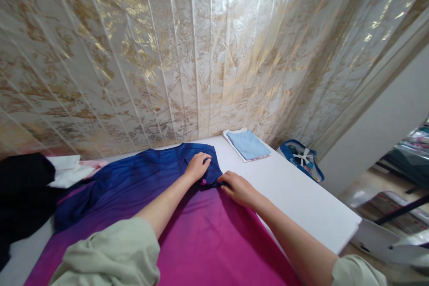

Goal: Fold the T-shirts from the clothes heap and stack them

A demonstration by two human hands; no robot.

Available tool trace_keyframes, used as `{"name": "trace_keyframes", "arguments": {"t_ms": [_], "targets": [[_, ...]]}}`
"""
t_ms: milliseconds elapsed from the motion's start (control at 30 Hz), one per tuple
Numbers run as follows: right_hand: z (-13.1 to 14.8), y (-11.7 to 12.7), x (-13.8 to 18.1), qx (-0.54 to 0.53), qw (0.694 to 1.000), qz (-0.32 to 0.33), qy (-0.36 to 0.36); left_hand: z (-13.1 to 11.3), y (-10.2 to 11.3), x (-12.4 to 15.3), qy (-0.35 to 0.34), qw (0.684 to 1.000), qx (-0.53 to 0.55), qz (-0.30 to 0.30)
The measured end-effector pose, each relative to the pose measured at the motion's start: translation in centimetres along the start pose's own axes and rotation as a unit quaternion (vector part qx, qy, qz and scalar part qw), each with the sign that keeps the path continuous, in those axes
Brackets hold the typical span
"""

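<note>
A large garment (140, 187), blue at the far end and fading to magenta toward me, lies spread on a white table (301, 196). My left hand (197, 165) rests palm down on the blue part near its right edge. Just to the right of it, my right hand (239, 188) pinches the garment's right edge where blue meets magenta. Both forearms reach out from pale green sleeves.
A folded stack with a light blue cloth (247, 144) on top sits at the table's far right corner. A black garment (23, 196) and white cloth (69, 170) lie at the left. A blue bag (301, 158) stands beyond the table's right side. Gold-patterned curtains hang behind.
</note>
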State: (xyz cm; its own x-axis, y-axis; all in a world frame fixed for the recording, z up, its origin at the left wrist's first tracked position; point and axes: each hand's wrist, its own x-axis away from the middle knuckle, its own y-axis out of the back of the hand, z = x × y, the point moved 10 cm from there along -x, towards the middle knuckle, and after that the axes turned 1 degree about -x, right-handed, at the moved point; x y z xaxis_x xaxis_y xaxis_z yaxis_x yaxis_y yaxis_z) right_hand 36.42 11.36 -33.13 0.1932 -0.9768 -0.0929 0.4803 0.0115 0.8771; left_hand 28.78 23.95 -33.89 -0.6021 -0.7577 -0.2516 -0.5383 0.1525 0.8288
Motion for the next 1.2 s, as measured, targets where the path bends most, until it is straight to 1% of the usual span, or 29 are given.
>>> {"name": "trace_keyframes", "arguments": {"t_ms": [67,167,267,400,533,600,667,700,767,833,900,1000,1067,1133,1200], "targets": [[-1.0,0.0,0.3,0.001,1.0,-0.025,-0.017,-0.8,0.1,2.1,-0.02,0.999,-0.003,0.027],[-1.6,-0.5,0.6,0.017,0.999,-0.037,-0.022,-1.6,0.1,4.9,-0.05,0.996,-0.013,0.07],[-1.8,-0.5,0.6,0.058,0.996,-0.059,-0.038,-1.8,0.4,6.3,-0.068,0.993,-0.026,0.089],[-1.9,-0.3,0.6,0.118,0.988,-0.074,-0.064,-1.6,0.7,6.3,-0.065,0.994,-0.043,0.078],[-1.9,0.1,1.0,0.133,0.986,-0.065,-0.08,-2.1,1.0,6.9,-0.057,0.995,-0.056,0.057],[-1.2,0.4,0.9,0.138,0.985,-0.075,-0.073,-2.1,1.4,7.9,-0.052,0.996,-0.06,0.045],[0.2,0.5,0.4,0.139,0.985,-0.091,-0.042,-1.4,2.4,9.3,-0.034,0.997,-0.062,0.027],[1.0,0.4,-0.1,0.138,0.985,-0.099,-0.021,-0.7,3.1,10.2,-0.018,0.998,-0.064,0.016],[2.7,-0.2,-1.2,0.137,0.984,-0.117,0.017,1.6,5.2,12.5,0.027,0.997,-0.074,-0.012],[4.1,-1.1,-2.3,0.139,0.979,-0.142,0.037,4.7,8.1,15.5,0.087,0.991,-0.089,-0.046],[5.0,-2.5,-3.5,0.148,0.979,-0.138,0.037,8.2,11.6,19.1,0.156,0.978,-0.11,-0.088],[6.1,-5.2,-5.2,0.172,0.982,-0.074,0.014,13.3,17.4,24.8,0.271,0.938,-0.147,-0.158],[7.8,-5.7,-6.3,0.178,0.982,-0.062,0.012,16.5,20.7,28.2,0.357,0.898,-0.164,-0.199],[10.9,-5.6,-7.5,0.163,0.983,-0.08,0.038,19.3,22.8,30.7,0.434,0.858,-0.162,-0.223],[14.7,-6.3,-8.7,0.133,0.985,-0.078,0.077,21.7,23.6,31.8,0.487,0.831,-0.139,-0.23]]}}
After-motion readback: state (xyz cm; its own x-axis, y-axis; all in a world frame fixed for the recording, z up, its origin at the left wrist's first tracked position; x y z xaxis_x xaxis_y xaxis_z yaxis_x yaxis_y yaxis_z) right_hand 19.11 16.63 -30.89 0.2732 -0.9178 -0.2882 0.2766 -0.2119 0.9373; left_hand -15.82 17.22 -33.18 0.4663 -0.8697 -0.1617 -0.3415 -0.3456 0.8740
